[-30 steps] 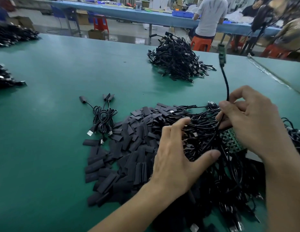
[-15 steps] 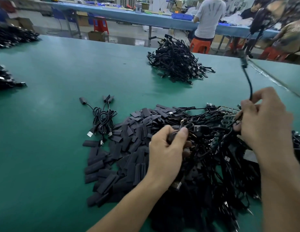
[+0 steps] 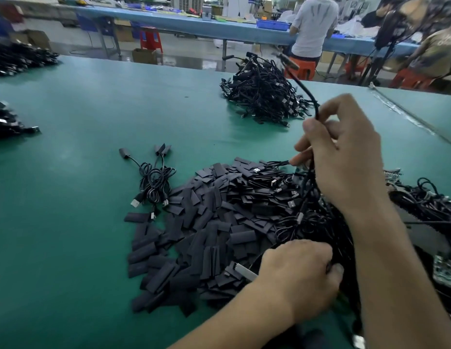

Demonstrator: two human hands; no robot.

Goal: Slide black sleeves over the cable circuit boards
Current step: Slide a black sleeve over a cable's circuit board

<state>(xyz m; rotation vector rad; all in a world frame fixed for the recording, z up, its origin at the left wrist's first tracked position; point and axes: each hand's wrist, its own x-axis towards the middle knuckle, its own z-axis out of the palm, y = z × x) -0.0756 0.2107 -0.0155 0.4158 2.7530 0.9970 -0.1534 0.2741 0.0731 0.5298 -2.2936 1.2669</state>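
Fingers (image 3: 310, 249) of the left hand (image 3: 300, 278), low in the frame, curl round strands of the cable tangle (image 3: 317, 222); just left lies the heap of black sleeves (image 3: 207, 222). Higher right, the right hand (image 3: 345, 157) pinches one cable (image 3: 309, 93) (its board end blurred) rising before a far cable pile (image 3: 262, 96).

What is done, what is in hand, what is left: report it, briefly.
Done, apparently: three cables with black-covered ends lie left of the sleeve pile. In hand: the right hand grips a lifted cable, its end blurred; the left hand grips into the cable tangle. Left: most of it, the tangle and loose sleeves.
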